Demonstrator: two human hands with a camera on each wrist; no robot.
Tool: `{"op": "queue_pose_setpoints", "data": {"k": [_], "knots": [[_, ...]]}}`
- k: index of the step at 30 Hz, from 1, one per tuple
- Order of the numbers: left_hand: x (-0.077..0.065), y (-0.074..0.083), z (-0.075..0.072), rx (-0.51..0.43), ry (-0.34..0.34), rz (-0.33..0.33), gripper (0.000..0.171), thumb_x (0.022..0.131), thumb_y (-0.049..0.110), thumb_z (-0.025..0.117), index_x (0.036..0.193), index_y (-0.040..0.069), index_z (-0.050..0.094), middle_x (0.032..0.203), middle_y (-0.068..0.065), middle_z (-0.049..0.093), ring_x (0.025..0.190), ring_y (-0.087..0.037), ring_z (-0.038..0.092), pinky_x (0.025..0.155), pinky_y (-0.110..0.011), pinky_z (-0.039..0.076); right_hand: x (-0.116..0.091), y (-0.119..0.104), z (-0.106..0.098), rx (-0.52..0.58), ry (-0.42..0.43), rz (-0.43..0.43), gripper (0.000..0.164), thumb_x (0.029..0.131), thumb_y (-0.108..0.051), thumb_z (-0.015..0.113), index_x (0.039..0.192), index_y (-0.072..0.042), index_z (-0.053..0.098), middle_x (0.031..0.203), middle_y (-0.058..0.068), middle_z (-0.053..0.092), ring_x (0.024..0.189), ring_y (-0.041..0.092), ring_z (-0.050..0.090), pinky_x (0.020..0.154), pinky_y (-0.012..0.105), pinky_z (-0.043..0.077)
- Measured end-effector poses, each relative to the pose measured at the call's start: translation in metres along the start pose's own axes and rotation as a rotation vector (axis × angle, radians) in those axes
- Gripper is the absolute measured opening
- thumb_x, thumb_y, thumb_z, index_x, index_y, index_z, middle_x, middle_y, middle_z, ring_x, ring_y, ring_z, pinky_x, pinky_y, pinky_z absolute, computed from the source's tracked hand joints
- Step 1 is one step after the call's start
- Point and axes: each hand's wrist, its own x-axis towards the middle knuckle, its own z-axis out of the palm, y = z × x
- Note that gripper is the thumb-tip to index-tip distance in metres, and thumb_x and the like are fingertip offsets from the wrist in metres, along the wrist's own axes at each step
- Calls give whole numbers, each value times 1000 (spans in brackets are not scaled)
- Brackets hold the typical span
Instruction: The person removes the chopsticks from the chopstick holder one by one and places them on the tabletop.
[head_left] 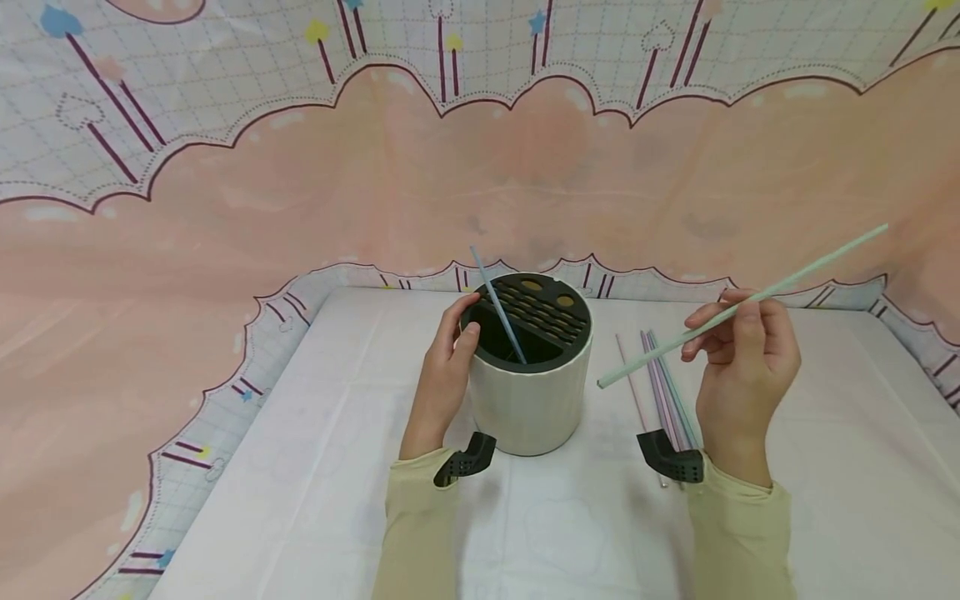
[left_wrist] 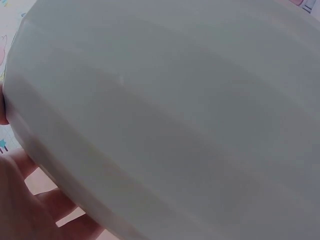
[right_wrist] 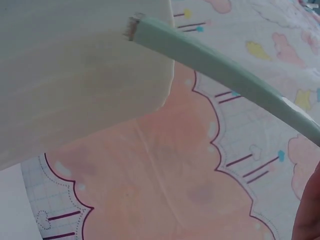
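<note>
A white round holder with a black slotted top stands on the table. My left hand grips its left side, the thumb and a fingertip at the rim; in the left wrist view the holder's wall fills most of the picture. A thin blue stick leans up and left out of the large front compartment. Right of the holder, my right hand pinches a long pale green stick in the air, slanted with its lower end toward the holder. That end looks rough in the right wrist view.
Several thin pink, purple and blue-green sticks lie on the white table between the holder and my right forearm. Behind and to the left hangs a patterned pink and white cloth. Each wrist wears a black camera mount.
</note>
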Motion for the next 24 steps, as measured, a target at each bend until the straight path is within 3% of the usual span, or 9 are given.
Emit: {"op": "queue_pose_setpoints", "data": {"k": [6, 16, 24], "knots": [[3, -2, 1, 4, 6, 2, 39, 92, 48, 36, 130, 44, 34, 139, 19, 28, 129, -15, 24, 101, -50, 23, 3, 3, -5, -91, -62, 95, 22, 90, -1, 47, 96, 21, 47, 64, 22, 56, 49, 25, 48, 40, 25, 41], [5, -4, 4, 3, 11, 6, 40, 91, 49, 36, 131, 43, 34, 139, 19, 27, 129, -15, 24, 101, -51, 22, 7, 12, -19, -478, -165, 308, 30, 91, -16, 51, 105, 10, 55, 70, 16, 57, 47, 21, 45, 44, 23, 43], [7, -3, 6, 4, 18, 13, 40, 92, 48, 37, 131, 43, 34, 139, 19, 27, 129, -14, 24, 101, -50, 23, 8, 17, -17, -801, -374, 418, 25, 94, -18, 45, 111, -5, 56, 80, 16, 56, 55, 23, 46, 48, 23, 45]]}}
